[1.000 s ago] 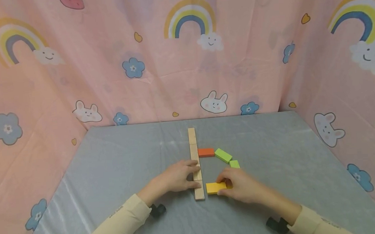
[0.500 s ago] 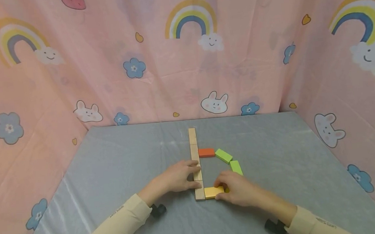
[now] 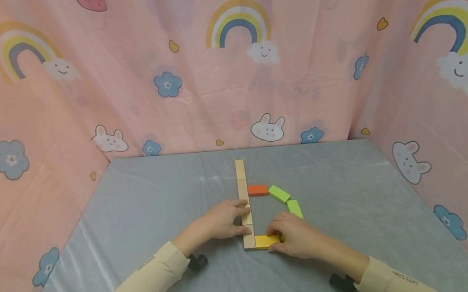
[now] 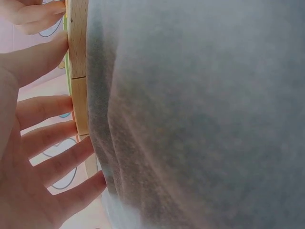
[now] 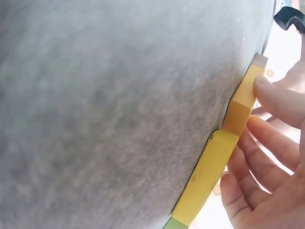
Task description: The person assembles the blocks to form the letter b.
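Observation:
A column of plain wooden blocks [image 3: 240, 170] lies end to end on the grey cloth. My left hand [image 3: 219, 220] rests on its nearer part with the fingers spread and straight, as the left wrist view also shows on the wood [image 4: 80, 100]. My right hand [image 3: 299, 235] pinches an orange-yellow block [image 3: 266, 242] between thumb and fingers. That block's left end meets the column's nearest block. In the right wrist view a lighter yellow block [image 5: 205, 174] touches its other end; in the head view my hand mostly hides it.
A red-orange block [image 3: 257, 190] extends right from the column. Two green blocks [image 3: 279, 194] curve on from it toward my right hand. The grey cloth [image 3: 159, 183] spreads around, with a pink patterned curtain [image 3: 199, 112] behind and at both sides.
My right hand has moved left and nearer to me, bringing the orange-yellow block against the column, then has stayed nearly still. More of the second green block shows. The left hand has not moved.

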Demonstrator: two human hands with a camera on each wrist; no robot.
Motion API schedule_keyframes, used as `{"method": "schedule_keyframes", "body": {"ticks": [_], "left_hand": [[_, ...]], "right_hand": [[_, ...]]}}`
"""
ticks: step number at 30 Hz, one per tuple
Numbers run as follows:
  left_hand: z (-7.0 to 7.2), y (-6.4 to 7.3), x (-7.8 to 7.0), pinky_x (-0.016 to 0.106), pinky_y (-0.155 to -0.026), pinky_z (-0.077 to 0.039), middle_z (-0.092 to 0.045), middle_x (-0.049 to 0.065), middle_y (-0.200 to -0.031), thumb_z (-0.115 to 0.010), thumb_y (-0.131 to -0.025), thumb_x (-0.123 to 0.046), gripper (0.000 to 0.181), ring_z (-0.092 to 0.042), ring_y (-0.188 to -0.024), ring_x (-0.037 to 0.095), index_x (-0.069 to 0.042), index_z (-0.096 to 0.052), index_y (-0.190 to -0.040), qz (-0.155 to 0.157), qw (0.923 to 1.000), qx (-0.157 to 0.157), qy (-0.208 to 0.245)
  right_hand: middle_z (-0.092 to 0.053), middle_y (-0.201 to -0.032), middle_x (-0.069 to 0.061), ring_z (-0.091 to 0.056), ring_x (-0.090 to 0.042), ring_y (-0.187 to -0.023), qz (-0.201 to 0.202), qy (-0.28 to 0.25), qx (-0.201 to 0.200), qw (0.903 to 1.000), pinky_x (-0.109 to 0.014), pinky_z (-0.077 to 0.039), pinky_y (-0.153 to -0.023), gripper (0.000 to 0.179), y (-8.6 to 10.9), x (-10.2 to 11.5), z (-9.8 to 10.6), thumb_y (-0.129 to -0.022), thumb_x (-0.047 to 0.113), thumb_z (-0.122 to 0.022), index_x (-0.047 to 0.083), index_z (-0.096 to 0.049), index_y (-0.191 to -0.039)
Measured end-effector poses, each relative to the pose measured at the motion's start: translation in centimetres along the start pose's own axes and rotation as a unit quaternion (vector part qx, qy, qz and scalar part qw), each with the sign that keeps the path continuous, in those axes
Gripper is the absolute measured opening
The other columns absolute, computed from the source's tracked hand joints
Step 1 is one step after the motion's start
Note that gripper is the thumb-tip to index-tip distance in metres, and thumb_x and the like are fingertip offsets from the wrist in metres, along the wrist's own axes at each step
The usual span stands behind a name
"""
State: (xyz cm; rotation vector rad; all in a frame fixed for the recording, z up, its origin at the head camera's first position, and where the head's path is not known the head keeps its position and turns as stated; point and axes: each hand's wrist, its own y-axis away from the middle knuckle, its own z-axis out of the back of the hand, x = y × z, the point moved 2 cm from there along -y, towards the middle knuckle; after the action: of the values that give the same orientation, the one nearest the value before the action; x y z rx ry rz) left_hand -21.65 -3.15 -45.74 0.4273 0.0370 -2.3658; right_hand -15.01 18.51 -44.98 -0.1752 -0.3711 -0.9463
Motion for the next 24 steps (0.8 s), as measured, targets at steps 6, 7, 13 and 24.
{"method": "schedule_keyframes", "body": {"ticks": [6,7,13,24], "left_hand": [[0.0,0.0,0.0,0.043,-0.112,-0.041,-0.049,0.008,-0.154,-0.071,-0.094,-0.047,0.061,-0.047,-0.140,0.028,-0.012,-0.060,-0.143,-0.001,1.0000,-0.002,-0.002],[0.0,-0.1,0.0,0.042,-0.112,-0.041,-0.049,0.008,-0.154,-0.071,-0.094,-0.047,0.061,-0.047,-0.140,0.028,-0.012,-0.060,-0.143,-0.001,1.0000,-0.001,-0.002],[-0.1,-0.1,0.0,0.042,-0.112,-0.041,-0.048,0.008,-0.154,-0.071,-0.094,-0.046,0.061,-0.046,-0.140,0.028,-0.012,-0.060,-0.144,0.002,1.0000,0.001,0.000],[0.0,0.0,0.0,0.042,-0.114,-0.040,-0.047,0.008,-0.155,-0.071,-0.095,-0.046,0.061,-0.044,-0.142,0.028,-0.012,-0.059,-0.145,0.003,1.0000,0.006,0.003]], "right_hand": [[-0.063,-0.090,0.013,-0.052,-0.005,-0.084,0.013,-0.009,-0.015,0.9998,-0.030,-0.049,-0.075,0.023,0.1,-0.1,0.0,-0.081,0.029,-0.087,0.017,-0.075,-0.096],[-0.064,-0.091,0.013,-0.053,-0.006,-0.085,0.014,-0.013,-0.019,0.9996,-0.030,-0.050,-0.076,0.022,0.2,-0.2,0.1,-0.082,0.028,-0.087,0.017,-0.075,-0.097],[-0.067,-0.097,0.008,-0.058,-0.011,-0.092,-0.013,-0.033,-0.030,0.9989,-0.036,-0.054,-0.082,0.022,0.9,-0.7,1.2,-0.085,0.025,-0.084,0.014,-0.074,-0.101],[-0.061,-0.094,0.005,-0.057,-0.013,-0.086,-0.079,-0.012,-0.040,0.9960,-0.034,-0.053,-0.076,0.028,2.8,-1.8,2.8,-0.081,0.020,-0.087,0.010,-0.074,-0.103]]}}
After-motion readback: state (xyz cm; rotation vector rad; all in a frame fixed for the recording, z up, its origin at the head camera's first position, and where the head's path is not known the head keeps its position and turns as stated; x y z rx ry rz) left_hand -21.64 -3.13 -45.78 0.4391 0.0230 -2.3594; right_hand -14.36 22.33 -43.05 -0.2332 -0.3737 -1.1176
